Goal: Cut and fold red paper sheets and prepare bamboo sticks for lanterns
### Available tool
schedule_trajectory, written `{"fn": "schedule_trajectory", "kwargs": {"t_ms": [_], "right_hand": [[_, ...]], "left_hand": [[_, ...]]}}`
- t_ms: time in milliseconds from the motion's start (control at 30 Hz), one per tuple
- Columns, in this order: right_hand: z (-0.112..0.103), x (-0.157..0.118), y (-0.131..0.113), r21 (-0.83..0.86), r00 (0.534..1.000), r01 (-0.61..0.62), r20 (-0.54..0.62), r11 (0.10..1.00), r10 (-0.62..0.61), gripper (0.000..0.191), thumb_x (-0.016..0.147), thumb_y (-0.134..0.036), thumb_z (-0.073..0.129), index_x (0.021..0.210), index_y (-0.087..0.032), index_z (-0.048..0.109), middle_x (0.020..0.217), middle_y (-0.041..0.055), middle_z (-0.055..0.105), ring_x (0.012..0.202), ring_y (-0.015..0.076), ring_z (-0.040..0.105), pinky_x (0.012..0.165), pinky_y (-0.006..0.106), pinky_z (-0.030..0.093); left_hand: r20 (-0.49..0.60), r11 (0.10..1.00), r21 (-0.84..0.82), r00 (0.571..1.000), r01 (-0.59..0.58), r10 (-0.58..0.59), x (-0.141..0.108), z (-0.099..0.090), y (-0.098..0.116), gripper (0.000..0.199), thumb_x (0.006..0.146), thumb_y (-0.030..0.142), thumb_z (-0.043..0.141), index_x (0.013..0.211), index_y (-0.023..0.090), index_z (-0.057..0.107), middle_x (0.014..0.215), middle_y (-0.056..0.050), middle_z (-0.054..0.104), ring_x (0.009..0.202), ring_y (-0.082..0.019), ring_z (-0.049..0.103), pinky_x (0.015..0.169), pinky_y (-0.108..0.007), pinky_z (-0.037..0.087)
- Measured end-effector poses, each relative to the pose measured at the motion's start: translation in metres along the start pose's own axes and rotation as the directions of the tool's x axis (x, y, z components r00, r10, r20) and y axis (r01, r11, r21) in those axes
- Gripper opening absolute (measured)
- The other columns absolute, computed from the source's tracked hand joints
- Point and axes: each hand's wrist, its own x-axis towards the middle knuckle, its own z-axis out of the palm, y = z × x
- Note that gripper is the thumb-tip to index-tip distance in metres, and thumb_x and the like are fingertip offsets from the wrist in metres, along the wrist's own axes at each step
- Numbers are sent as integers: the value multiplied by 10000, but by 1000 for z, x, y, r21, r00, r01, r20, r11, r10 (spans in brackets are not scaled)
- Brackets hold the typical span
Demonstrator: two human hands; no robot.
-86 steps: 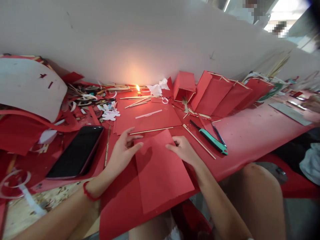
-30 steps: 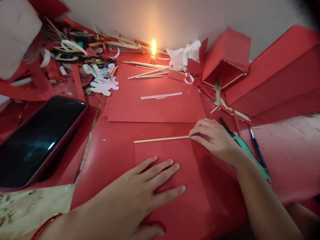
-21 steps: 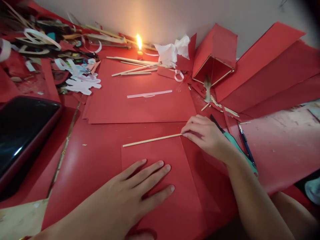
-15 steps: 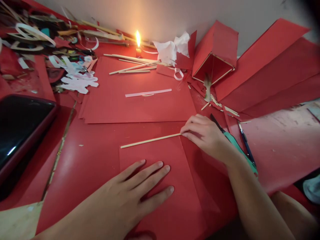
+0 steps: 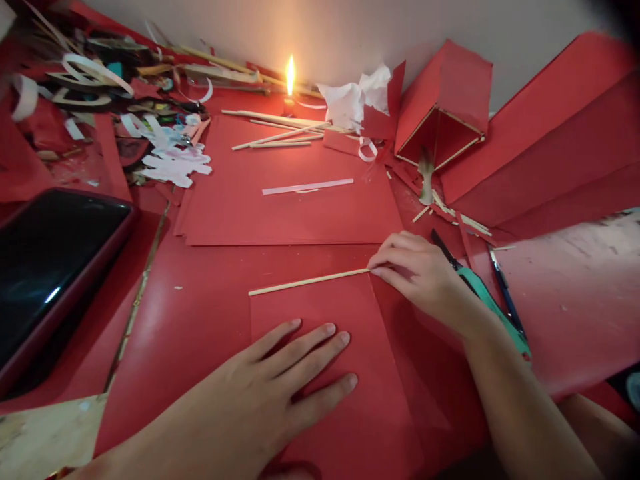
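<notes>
Wooden stick (image 5: 307, 282) along red paper's (image 5: 380, 400) edge, right fingers (image 5: 400, 257) pinching it, left fingers (image 5: 313, 345) splayed

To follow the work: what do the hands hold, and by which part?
The right hand pinches a thin wooden stick by its right end. The left hand holds nothing; it lies flat on red paper.

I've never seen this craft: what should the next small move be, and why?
Probably press the thin wooden stick along the top edge of the red paper sheet: the right hand holds its end there, while the left hand pins the sheet flat.
</notes>
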Motion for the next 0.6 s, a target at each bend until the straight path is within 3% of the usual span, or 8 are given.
{"fn": "schedule_trajectory", "kwargs": {"t_ms": [333,600], "right_hand": [[-1,1,0,33,999,-38,17,999,37,109,942,-126,653,885,-204,702,884,10,659,853,171,585,787,327,416],[-1,2,-2,6,999,-43,15,999,43,127,950,-136,634,878,-215,701,881,12,666,853,176,587,786,333,410]], "left_hand": [[-75,1000,19,997,-18,19,-3,9,-1,759,941,580,554,1602,304,304,1660,-22,348,1472,-240,431,1247,-383,305],[-71,999,50,997,13,-10,-5,15,1,822,909,622,572,1613,326,265,1665,-11,346,1474,-254,422,1251,-398,294]]}}
